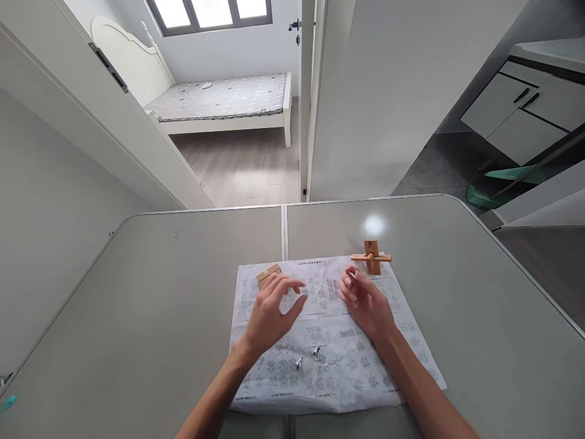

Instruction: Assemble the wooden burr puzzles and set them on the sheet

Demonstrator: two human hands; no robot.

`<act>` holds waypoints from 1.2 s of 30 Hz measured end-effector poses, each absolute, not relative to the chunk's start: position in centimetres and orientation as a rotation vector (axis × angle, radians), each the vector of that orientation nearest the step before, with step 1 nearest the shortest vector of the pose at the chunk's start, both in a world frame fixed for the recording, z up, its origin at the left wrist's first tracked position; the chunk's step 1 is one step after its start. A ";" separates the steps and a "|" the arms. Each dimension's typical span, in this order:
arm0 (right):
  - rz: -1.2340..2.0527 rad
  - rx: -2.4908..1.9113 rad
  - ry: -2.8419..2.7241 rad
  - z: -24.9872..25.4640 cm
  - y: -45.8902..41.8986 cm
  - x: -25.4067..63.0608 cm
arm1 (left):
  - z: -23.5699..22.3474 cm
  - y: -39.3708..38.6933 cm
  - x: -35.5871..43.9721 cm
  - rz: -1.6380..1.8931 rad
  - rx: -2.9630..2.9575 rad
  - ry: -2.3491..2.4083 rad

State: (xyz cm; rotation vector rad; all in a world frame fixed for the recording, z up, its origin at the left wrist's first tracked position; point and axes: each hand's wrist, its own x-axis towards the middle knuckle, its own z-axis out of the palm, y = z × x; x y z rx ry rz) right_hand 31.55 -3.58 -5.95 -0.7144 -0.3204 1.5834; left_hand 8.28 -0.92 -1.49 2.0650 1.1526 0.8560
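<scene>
My left hand hovers above the printed sheet, thumb and index finger apart, nothing visible between them. Just beyond its fingers lie notched wooden pieces, partly covered by the hand. My right hand is held over the sheet's right half with its fingers curled together; whatever they hold, if anything, is hidden. Near those fingertips, at the sheet's top right edge, rests a cross-shaped wooden assembly with a dark mark on its upright piece. Two small dark-and-white objects lie on the lower middle of the sheet, too small to identify.
The wrinkled sheet lies on a grey-green table with a seam down its middle. Past the far edge, a doorway shows a bed. White cabinets and a green plastic item stand at the right. A teal object is at far left.
</scene>
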 end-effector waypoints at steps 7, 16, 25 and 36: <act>1.598 -0.717 -0.333 -5.8 -3.6 31.4 | -2.9 0.1 3.1 0.745 2.315 1.555; 1.612 -0.721 -0.364 -5.7 -3.6 31.4 | -4.5 0.5 1.8 0.642 2.274 1.593; 1.616 -0.745 -0.412 -6.2 -3.6 31.3 | -4.1 -1.7 4.9 0.859 2.244 1.596; 1.524 -0.887 -0.715 -6.4 -4.1 30.4 | -4.9 -3.8 8.4 0.854 2.269 1.604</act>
